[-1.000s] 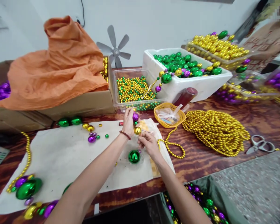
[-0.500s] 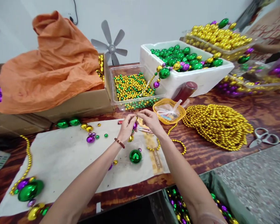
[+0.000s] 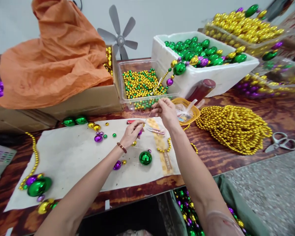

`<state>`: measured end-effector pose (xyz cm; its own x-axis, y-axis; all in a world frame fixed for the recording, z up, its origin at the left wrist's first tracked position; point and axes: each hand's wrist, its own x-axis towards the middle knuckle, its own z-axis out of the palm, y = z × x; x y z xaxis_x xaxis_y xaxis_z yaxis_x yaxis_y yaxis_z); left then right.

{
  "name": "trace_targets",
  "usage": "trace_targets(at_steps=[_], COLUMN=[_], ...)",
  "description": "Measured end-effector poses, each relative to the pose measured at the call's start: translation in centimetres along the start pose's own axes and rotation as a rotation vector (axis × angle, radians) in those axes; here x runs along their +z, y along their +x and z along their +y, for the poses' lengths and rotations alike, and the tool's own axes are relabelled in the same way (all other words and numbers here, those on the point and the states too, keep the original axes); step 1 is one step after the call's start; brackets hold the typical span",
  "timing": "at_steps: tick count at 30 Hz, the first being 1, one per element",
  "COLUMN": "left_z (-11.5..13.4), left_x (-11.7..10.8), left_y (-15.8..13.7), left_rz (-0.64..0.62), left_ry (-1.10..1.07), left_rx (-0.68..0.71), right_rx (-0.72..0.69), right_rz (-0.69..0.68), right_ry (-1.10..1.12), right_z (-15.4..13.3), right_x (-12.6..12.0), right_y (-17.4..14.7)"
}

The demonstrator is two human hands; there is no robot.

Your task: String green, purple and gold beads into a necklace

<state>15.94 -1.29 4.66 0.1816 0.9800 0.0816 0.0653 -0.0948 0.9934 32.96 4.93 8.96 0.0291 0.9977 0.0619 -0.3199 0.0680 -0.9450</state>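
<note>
My left hand (image 3: 133, 131) is closed over beads at the middle of the white cloth (image 3: 71, 157). A purple bead (image 3: 140, 132) and a gold bead (image 3: 134, 143) show beside its fingers. Higher and to the right, my right hand (image 3: 165, 109) pinches a thin string (image 3: 150, 114) that runs taut down to the left fingers. Below my hands lie a large green bead (image 3: 145, 158) and a purple bead (image 3: 117, 165) with a small gold one. A small pair of snips (image 3: 156, 131) rests on the cloth between my forearms.
A heap of gold bead strands (image 3: 232, 129) and grey scissors (image 3: 281, 142) lie on the right. Behind stand a yellow basket (image 3: 196, 114), a clear bin of small beads (image 3: 123, 98) and a foam box (image 3: 226, 77) of green beads. Another person's arm (image 3: 291, 44) shows at far right.
My right hand has moved up and away from the left, drawing out the string between them. The left hand stays over the cloth with its beads. The view has shifted slightly.
</note>
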Motion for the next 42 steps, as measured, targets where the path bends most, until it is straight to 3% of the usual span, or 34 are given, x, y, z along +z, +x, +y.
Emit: trace_targets(at_steps=[5, 11, 17, 22, 28, 34, 42], left_z=[0.5, 0.5, 0.2, 0.4, 0.2, -0.4, -0.5], left_x=[-0.4, -1.2, -1.7, -1.8, -2.2, -2.4, -2.5], left_y=[-0.1, -0.7, -1.0, -1.3, -1.6, -1.7, -1.6], left_rz=[-0.036, -0.087, -0.075, -0.089, -0.061, -0.074, -0.078], left_ry=[-0.038, -0.036, -0.050, -0.074, -0.083, -0.093, -0.061], left_rx=[-0.034, -0.059, -0.070, -0.075, -0.101, -0.130, -0.107], right_rx=[0.143, 0.148, 0.163, 0.172, 0.186, 0.192, 0.181], right_rz=[-0.235, -0.163, -0.282, -0.170, -0.313, -0.188, -0.234], right_ry=[-0.028, -0.087, -0.077, -0.073, -0.046, -0.037, 0.020], right_z=[1.9, 2.6, 2.7, 3.2, 3.7, 4.6, 3.8], right_x=[0.8, 1.2, 1.6, 1.8, 2.1, 2.1, 1.9], right_y=[-2.0, -3.2, -3.5, -3.6, -3.9, -4.0, -3.8])
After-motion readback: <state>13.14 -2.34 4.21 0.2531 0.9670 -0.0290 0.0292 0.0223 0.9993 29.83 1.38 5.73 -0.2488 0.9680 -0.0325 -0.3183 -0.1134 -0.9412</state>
